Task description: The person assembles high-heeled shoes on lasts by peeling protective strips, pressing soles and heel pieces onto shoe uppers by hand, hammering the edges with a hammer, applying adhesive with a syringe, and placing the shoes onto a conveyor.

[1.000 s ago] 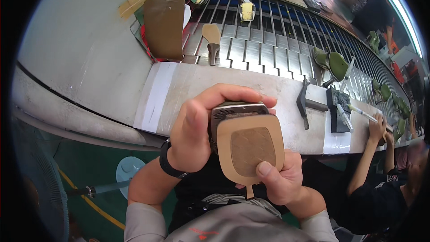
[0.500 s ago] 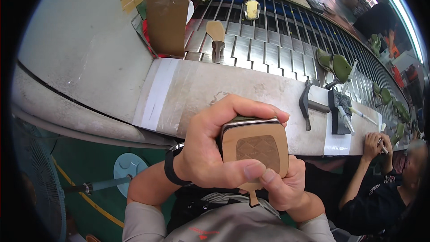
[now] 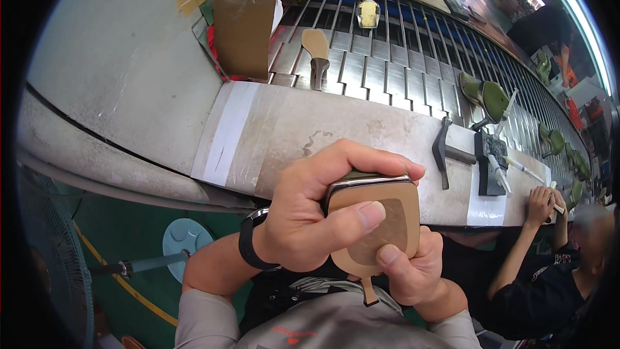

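A square-toed heeled shoe [image 3: 394,203] is between my hands at the near edge of the worktable, its tan sole facing up. A darker brown panel lies in the middle of the sole, and the slim heel points down toward my body. My left hand [image 3: 303,213] wraps the toe from the left, fingers over the far edge and thumb pressed on the brown panel. Closed on the lower right side is my right hand [image 3: 416,268], its thumb on the panel's lower part. Most of the upper is hidden beneath the sole and my fingers.
A hammer [image 3: 445,152] and a dark block [image 3: 489,163] holding syringe-like tubes lie to the right. Beyond the worktable [image 3: 284,110] runs a slatted metal conveyor [image 3: 368,68] carrying a tan sole piece [image 3: 316,52] and green shoes [image 3: 487,95]. A co-worker [image 3: 542,278] sits at the right.
My left thumb has slid up the sole, away from my right thumb. The shoe has shifted slightly right. Pieces on the conveyor have moved a little to the right.
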Tool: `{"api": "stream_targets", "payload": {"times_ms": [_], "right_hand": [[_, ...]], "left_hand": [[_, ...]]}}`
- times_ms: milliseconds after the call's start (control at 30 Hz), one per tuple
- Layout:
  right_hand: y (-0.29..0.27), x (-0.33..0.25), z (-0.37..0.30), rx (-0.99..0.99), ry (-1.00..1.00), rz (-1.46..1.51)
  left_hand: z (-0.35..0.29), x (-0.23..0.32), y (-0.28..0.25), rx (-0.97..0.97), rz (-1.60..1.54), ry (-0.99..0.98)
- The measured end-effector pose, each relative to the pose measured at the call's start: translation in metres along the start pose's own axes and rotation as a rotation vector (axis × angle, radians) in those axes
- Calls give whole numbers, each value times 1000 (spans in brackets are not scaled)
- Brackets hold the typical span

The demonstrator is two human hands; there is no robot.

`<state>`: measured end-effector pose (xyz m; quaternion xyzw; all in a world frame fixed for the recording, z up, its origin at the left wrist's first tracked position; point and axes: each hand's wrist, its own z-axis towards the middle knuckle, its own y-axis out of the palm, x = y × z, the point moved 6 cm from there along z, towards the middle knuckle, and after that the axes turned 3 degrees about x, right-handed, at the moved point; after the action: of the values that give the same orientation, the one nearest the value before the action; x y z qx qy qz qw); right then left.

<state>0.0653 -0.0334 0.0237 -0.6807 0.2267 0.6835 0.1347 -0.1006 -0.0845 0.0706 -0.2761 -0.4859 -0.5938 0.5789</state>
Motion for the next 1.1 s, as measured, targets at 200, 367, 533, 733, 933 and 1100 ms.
{"api": "stream_targets", "payload": {"times_ms": [200, 367, 533, 733, 933, 1100], "right_hand": [[2, -3, 3, -1, 1, -9], [1, -5, 4, 5, 34, -34], [-3, -15, 17, 85, 88, 232], [-27, -17, 42, 59, 95, 298], [-46, -22, 58, 120, 87, 300], [-51, -22, 61, 97, 34, 289]], "left_hand": [[2, 0, -1, -14, -6, -10], [5, -1, -1, -23, -115, -53], [21, -14, -7, -73, -138, -7], [54, -33, -16, -45, -391, -70], [71, -40, -18, 25, -284, -2], [75, -41, -17, 46, -293, 15]]}}
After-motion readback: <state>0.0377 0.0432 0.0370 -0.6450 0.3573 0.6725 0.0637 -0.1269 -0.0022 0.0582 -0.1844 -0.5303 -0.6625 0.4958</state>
